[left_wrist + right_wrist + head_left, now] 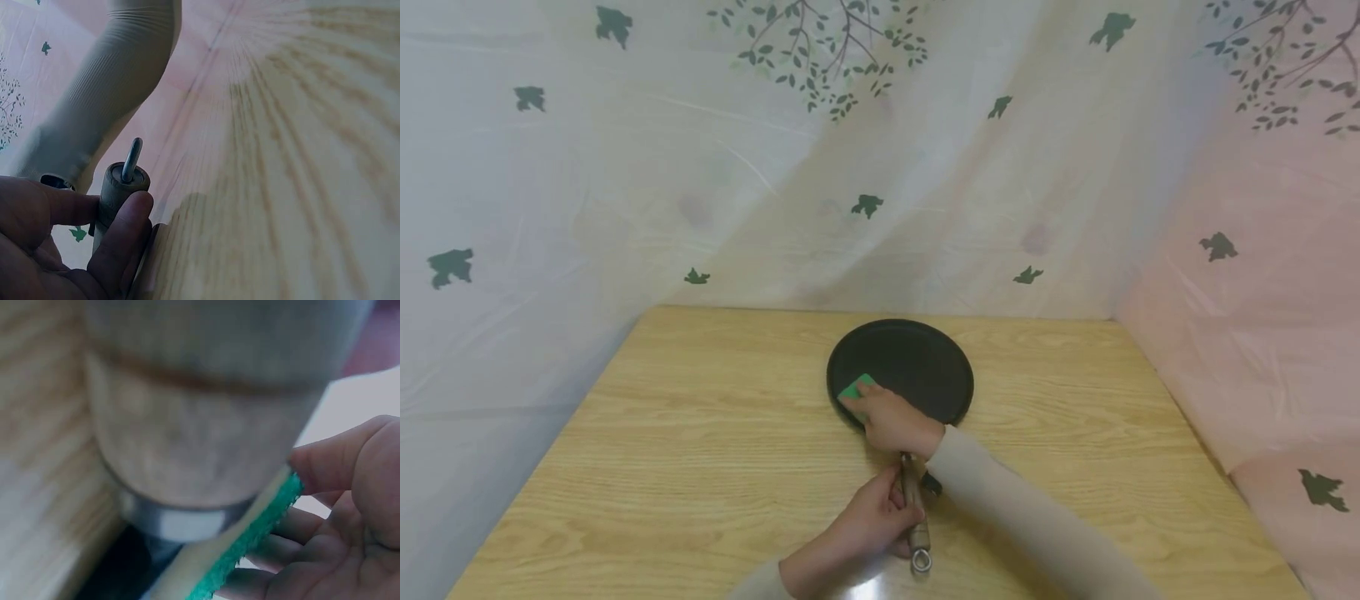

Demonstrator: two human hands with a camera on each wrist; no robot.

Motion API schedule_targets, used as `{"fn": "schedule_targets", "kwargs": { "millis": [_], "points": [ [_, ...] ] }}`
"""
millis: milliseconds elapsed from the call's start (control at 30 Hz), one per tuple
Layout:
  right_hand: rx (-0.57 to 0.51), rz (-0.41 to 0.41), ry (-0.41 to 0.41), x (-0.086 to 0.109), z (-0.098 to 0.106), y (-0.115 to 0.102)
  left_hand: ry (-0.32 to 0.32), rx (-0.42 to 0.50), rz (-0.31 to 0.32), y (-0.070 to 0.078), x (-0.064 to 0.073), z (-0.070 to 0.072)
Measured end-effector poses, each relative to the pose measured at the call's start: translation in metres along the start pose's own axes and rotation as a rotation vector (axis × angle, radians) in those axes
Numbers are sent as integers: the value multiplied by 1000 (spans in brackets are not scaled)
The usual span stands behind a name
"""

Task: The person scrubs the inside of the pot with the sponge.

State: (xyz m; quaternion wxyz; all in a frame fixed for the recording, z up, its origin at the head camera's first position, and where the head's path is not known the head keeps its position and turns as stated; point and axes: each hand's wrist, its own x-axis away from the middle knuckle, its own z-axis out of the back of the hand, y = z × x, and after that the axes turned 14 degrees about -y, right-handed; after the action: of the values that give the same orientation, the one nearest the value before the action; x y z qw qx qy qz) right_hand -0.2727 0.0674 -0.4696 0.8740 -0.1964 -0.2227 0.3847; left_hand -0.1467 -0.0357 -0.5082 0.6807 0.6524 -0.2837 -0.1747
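Note:
A round black frying pan (917, 358) lies toward the back of the wooden table, its handle pointing at the person. My left hand (871, 515) grips the wooden pan handle (917, 525), fingers and thumb around it. In the left wrist view the metal hanging ring (132, 160) sticks out of the handle's end beside the thumb. My right hand (895, 417) holds a green-and-yellow sponge (859, 385) on the pan's near-left part. From the right wrist, the sponge's green scouring side (250, 540) faces the palm and its pale yellow side faces the dark pan.
The light wooden table (700, 433) spreads out on both sides of the pan. White and pink sheets (925, 167) printed with leaves and birds hang behind and beside it. My right sleeve (1030, 517) crosses over the right of the handle.

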Motion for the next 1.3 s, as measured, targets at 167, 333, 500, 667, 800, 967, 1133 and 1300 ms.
{"fn": "schedule_targets", "kwargs": {
  "millis": [167, 333, 500, 667, 800, 967, 1133, 1300],
  "points": [
    [14, -14, -33, -11, 7, -2, -5, -13, 0, 0, 0, 1],
    [-39, -36, -69, -21, 16, -2, 0, -22, 2, -1, -1, 1],
    [-99, -82, -98, -31, 24, 1, 9, -3, -25, -1, -1, -1],
    [-121, -115, -104, -44, 29, 7, 18, -8, -29, 0, 0, -2],
    [-113, -161, -101, -54, 34, 12, 18, -15, -22, -1, 0, -2],
    [-126, -191, -91, -64, 42, 17, 12, -16, -10, -2, 0, -1],
    [-113, -237, -88, -73, 49, 27, 12, -10, -19, -2, 0, -1],
    [-71, -269, -65, -74, 57, 43, 16, 1, -21, -2, -1, -4]
  ]
}}
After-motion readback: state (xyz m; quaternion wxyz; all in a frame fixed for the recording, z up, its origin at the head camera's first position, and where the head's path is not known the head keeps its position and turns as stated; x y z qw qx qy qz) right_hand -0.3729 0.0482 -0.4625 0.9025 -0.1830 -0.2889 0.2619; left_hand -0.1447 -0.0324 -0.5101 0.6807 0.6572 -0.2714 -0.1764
